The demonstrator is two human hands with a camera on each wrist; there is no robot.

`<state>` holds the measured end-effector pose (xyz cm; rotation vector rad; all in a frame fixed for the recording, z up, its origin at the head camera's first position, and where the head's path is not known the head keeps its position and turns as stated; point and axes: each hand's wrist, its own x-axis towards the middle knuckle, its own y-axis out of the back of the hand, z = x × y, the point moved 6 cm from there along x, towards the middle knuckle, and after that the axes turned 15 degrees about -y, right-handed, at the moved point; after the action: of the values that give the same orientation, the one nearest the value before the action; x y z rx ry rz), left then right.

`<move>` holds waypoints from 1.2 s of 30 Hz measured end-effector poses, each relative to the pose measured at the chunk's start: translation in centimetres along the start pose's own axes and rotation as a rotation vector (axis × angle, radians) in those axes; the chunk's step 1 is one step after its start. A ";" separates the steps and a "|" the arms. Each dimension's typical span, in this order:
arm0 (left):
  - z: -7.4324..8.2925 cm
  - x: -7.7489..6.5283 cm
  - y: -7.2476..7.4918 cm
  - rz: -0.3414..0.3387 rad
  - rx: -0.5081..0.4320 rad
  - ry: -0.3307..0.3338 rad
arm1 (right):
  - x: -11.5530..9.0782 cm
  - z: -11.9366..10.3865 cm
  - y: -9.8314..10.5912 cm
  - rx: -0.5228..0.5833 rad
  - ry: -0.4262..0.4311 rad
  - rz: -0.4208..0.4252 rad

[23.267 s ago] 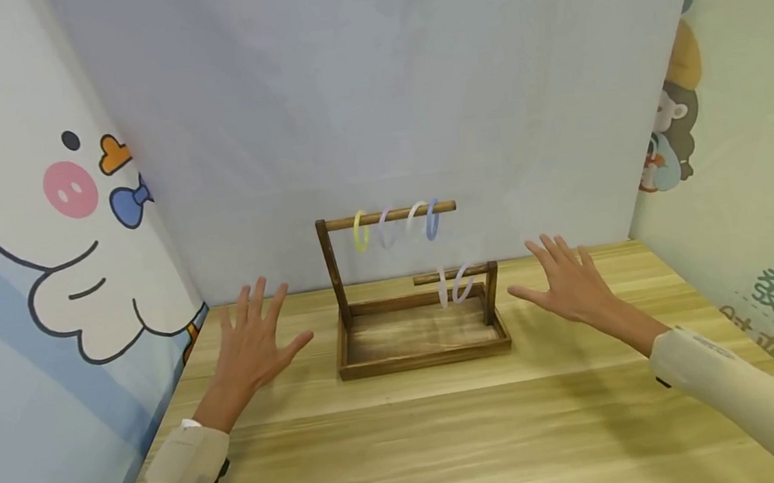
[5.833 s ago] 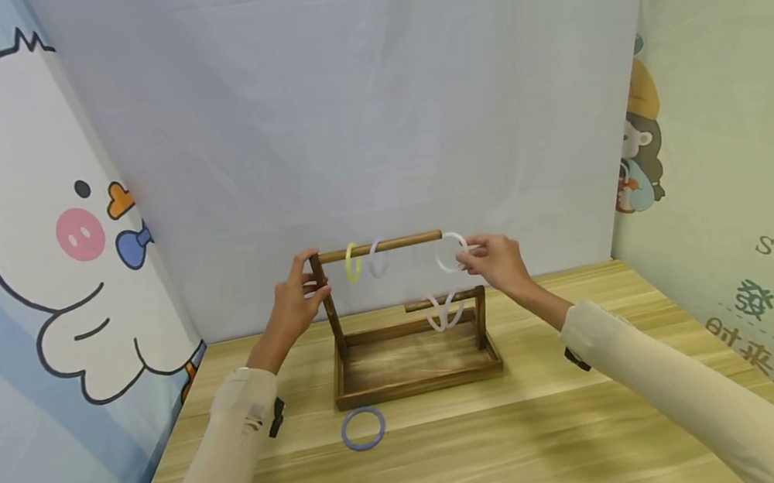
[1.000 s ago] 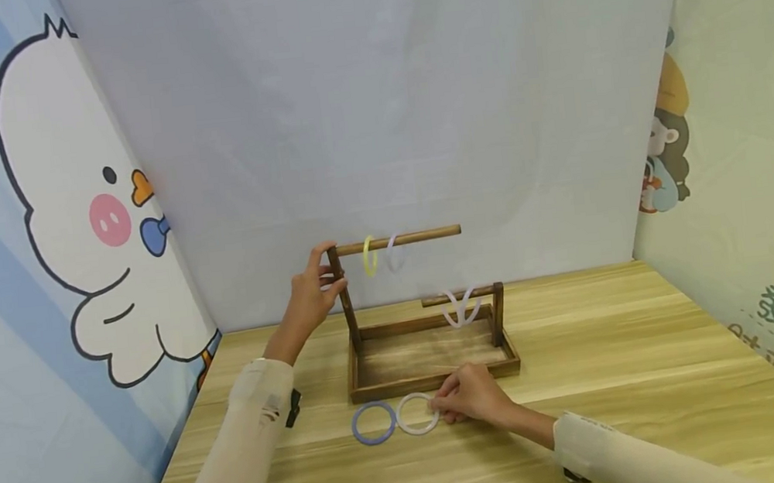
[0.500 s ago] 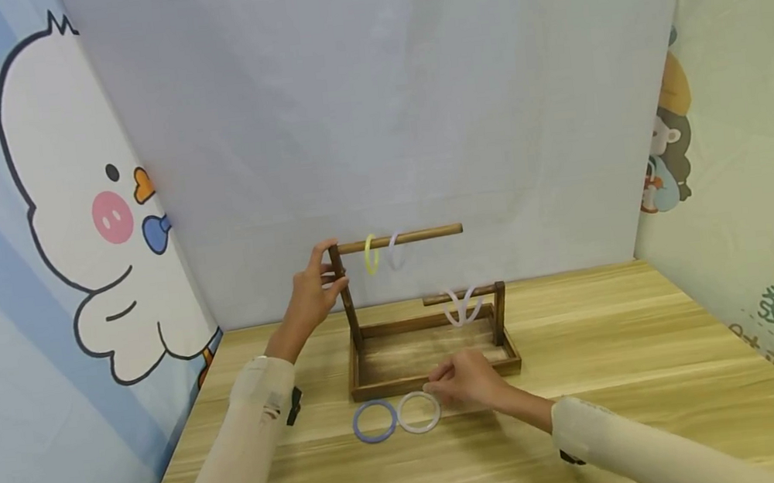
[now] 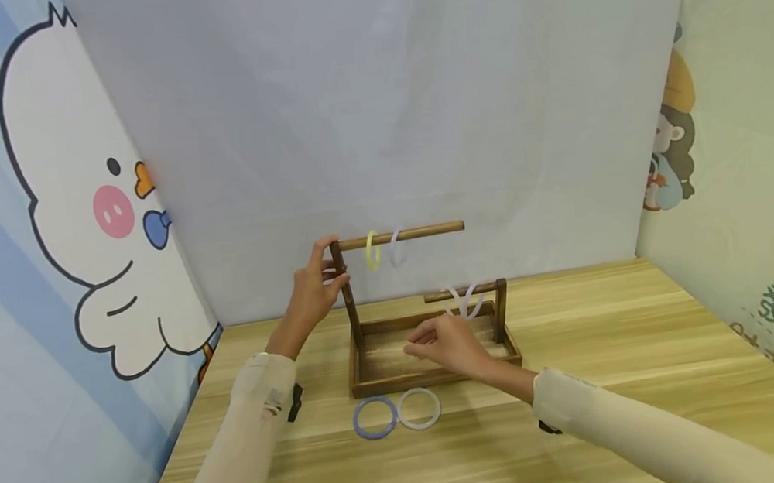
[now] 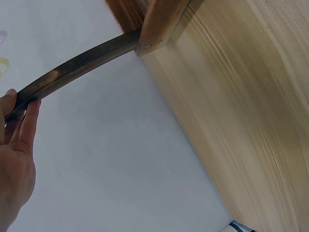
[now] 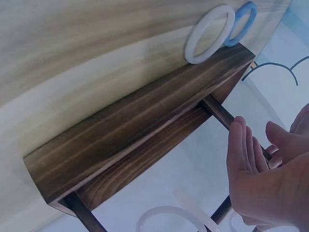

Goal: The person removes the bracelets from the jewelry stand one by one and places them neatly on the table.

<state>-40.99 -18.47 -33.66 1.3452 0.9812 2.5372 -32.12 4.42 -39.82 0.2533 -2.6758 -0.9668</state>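
Observation:
In the head view my left hand (image 5: pixel 311 289) grips the top of the tall post (image 5: pixel 353 313) of a wooden rack; the left wrist view shows fingers and thumb round this post (image 6: pixel 77 65). My right hand (image 5: pixel 451 346) hovers over the rack's tray (image 5: pixel 387 387), fingers relaxed, holding nothing. From the upper bar (image 5: pixel 431 230) hang a yellow ring (image 5: pixel 369 254) and a lilac ring (image 5: pixel 393 252). Two pale rings (image 5: pixel 478 307) hang on the lower bar, partly behind my right hand. A blue ring (image 5: pixel 376 435) and a white ring (image 5: pixel 420 426) lie side by side before the tray.
The rack stands on a wood-grain table (image 5: pixel 584 393) near its back edge. Behind it rises a pale cloth backdrop (image 5: pixel 387 101). Printed cloth panels border both sides, with a cartoon duck (image 5: pixel 63 148) at the left.
The blue and white rings have gone from the upper bar to the table. In the last second my right hand let go of the white ring and rose over the tray; my left hand kept its grip.

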 end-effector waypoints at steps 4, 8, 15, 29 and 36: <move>0.0 0.0 -0.1 -0.004 -0.012 -0.001 | 0.8 -0.5 0.2 0.016 -0.004 0.020; 0.0 -0.1 0.0 -0.005 -0.001 -0.012 | 1.8 -0.9 0.6 0.035 -0.014 0.056; -0.3 -0.1 0.0 -0.007 0.011 -0.008 | 3.4 -1.9 1.8 0.057 -0.009 0.140; -0.4 0.0 -0.1 0.000 0.000 0.002 | 6.6 -3.6 4.0 0.128 -0.011 0.262; 0.0 0.1 -0.1 -0.001 0.001 0.009 | 7.6 -3.8 4.5 0.114 -0.057 0.303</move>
<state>-41.07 -18.35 -33.71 1.3339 0.9842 2.5445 -38.37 3.60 -32.63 -0.1555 -2.7176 -0.7405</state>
